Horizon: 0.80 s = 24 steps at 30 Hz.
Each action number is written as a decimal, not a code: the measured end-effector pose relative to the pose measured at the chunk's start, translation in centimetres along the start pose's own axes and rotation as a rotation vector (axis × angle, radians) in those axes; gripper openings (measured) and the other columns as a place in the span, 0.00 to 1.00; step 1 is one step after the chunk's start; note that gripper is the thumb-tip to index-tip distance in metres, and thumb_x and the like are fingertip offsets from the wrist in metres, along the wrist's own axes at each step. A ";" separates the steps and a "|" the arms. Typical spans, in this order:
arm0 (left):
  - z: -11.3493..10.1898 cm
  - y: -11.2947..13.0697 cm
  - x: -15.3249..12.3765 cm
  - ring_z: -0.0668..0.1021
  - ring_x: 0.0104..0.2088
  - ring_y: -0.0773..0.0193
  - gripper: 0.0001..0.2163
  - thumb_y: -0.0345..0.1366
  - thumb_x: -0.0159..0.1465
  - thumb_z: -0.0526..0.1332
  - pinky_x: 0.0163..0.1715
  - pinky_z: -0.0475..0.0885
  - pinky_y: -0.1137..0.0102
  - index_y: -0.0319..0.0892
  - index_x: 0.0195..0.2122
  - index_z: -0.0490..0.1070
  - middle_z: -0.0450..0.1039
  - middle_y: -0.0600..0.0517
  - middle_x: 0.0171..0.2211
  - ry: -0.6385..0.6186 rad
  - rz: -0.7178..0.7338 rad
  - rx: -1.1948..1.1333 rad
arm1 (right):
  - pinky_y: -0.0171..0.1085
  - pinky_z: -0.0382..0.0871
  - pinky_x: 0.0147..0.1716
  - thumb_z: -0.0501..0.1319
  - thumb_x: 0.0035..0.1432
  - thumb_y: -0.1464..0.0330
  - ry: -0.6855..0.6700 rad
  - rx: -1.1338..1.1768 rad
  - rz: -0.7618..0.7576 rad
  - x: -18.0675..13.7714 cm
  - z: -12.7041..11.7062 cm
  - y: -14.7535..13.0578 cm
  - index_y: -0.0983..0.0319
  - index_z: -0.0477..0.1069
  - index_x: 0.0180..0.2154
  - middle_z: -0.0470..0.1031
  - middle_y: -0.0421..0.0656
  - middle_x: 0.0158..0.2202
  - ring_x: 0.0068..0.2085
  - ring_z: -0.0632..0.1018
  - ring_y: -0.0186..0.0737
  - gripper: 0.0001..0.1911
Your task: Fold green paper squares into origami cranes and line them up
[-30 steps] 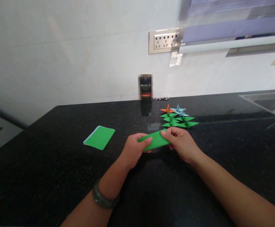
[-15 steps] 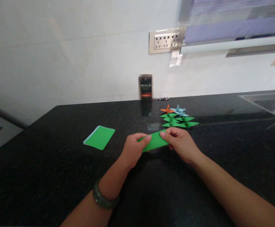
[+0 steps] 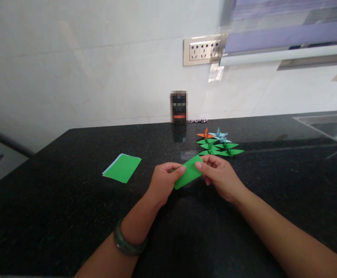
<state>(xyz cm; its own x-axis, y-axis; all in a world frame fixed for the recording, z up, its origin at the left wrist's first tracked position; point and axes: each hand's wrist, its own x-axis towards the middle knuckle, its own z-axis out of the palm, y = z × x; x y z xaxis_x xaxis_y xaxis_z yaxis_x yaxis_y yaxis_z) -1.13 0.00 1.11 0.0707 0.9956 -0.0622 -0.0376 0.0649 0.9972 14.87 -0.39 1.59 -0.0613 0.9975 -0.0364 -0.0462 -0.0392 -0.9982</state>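
A green sheet of origami paper [image 3: 189,172], folded into a rectangle, is held slanted over the dark counter, its right end higher. My left hand [image 3: 163,181] pinches its left end, thumb on top. At the other end my right hand [image 3: 219,173] grips the paper between thumb and fingers. Just behind my right hand stand several folded paper cranes: green ones [image 3: 229,149], an orange one [image 3: 205,134] and light blue ones [image 3: 219,135]. Left of my hands lies a stack of paper squares [image 3: 123,168], green on top with pale blue edges showing beneath.
The black speckled counter [image 3: 70,193] meets a pale tiled wall [image 3: 99,77]. A blurred-out dark upright object [image 3: 179,107] leans there, a beaded strand [image 3: 197,121] beside it. Sockets [image 3: 203,51] sit above. A sink-like metal edge [image 3: 324,131] is at far right.
The folded green paper has turned a little, its right end rising and its left corner dipping. My fingers have shifted slightly on it. The cranes and the stack have stayed put.
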 end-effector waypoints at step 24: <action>1.0 -0.1 -0.3 0.72 0.22 0.69 0.10 0.38 0.45 0.69 0.26 0.68 0.71 0.36 0.24 0.74 0.72 0.53 0.20 0.083 -0.122 -0.284 | 0.30 0.55 0.15 0.64 0.43 0.60 0.119 0.069 0.023 -0.3 1.0 0.7 0.64 0.67 0.21 0.63 0.36 0.18 0.18 0.61 0.27 0.14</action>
<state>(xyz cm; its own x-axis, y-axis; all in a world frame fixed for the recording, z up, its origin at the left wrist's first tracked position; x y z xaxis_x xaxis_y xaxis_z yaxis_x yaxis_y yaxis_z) -0.11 -0.32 1.10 0.0107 0.9807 -0.1952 -0.3117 0.1888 0.9312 13.88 -0.73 0.98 0.0550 0.9961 -0.0687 -0.1146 -0.0620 -0.9915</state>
